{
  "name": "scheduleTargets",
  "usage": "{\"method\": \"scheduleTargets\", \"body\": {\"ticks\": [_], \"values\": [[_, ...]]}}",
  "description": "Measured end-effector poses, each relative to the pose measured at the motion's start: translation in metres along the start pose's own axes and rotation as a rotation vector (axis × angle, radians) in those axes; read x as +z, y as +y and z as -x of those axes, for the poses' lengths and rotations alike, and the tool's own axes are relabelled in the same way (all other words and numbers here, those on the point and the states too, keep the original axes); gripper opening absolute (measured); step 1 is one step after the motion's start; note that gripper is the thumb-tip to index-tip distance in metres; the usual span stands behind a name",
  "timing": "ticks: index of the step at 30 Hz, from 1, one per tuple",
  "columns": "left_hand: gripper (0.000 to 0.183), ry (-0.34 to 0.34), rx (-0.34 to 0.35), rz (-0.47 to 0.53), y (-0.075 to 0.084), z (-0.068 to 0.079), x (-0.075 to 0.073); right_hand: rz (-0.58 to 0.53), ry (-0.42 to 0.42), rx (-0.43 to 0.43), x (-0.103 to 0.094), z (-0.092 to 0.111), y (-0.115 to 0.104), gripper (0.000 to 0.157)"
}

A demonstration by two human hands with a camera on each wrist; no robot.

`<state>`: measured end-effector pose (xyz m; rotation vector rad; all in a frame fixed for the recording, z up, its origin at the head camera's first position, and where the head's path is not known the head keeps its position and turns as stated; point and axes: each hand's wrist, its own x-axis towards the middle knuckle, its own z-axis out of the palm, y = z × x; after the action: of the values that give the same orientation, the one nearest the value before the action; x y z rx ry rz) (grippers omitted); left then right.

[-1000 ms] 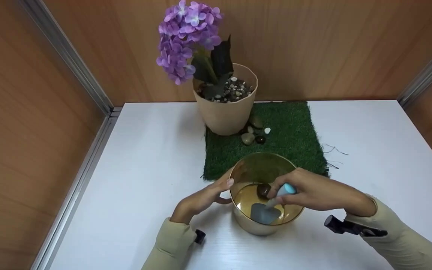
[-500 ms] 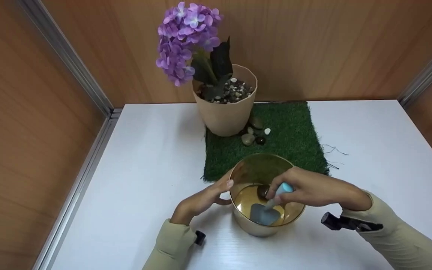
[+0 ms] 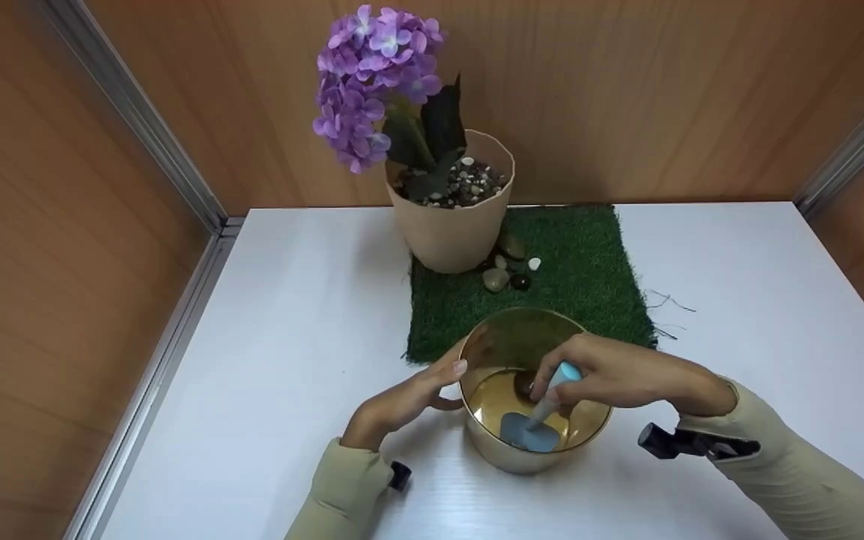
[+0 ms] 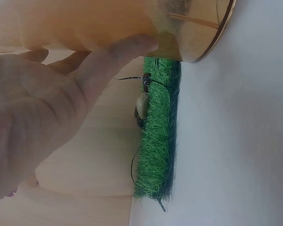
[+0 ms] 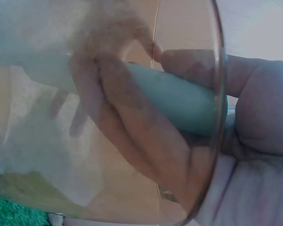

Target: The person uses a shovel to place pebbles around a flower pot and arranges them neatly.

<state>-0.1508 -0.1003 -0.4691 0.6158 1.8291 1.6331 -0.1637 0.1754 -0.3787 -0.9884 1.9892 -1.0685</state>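
Note:
An amber see-through bowl (image 3: 520,459) stands on the table in front of the grass mat. My left hand (image 3: 409,394) holds its left side, thumb tip at the rim. The left wrist view shows the thumb (image 4: 118,52) along the amber wall. Reaching over the right rim, my right hand (image 3: 612,375) pinches the light-blue handle (image 3: 563,375) of a small spatula. Its flat grey-blue blade (image 3: 528,433) is low inside the bowl. A dark round shape (image 3: 526,381) lies behind the fingers, partly hidden. Through the bowl wall, the right wrist view shows fingers (image 5: 137,117) around the handle (image 5: 179,101).
A potted purple flower (image 3: 379,67) in a beige pot (image 3: 447,232) stands at the back, partly on a green grass mat (image 3: 574,255). Several pebbles (image 3: 496,280) lie beside the pot. Wooden panels (image 3: 627,97) enclose the white table (image 3: 312,300) at the back and sides.
My right hand has shifted slightly left and up, and the spatula's handle has swung left and stands a little steeper. The left hand and the bowl have stayed nearly in place.

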Motion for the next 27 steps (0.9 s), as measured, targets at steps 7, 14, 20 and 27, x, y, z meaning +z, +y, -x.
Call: {"method": "scheduleTargets", "body": {"ticks": [7, 14, 20, 27], "values": [[0.052, 0.002, -0.007, -0.006, 0.001, 0.0, 0.001, -0.077, 0.031, 0.041, -0.001, 0.003, 0.0, 0.018], [0.051, 0.007, -0.008, -0.01, 0.001, -0.001, 0.001, -0.186, 0.06, 0.048, -0.006, 0.006, 0.002, 0.018], [0.052, 0.002, -0.02, -0.007, 0.0, -0.001, 0.001, -0.261, 0.087, 0.008, -0.014, 0.014, 0.007, 0.019], [0.054, -0.01, -0.01, -0.006, -0.001, -0.001, 0.0, -0.286, 0.126, 0.012, -0.022, 0.025, 0.006, 0.021]]}}
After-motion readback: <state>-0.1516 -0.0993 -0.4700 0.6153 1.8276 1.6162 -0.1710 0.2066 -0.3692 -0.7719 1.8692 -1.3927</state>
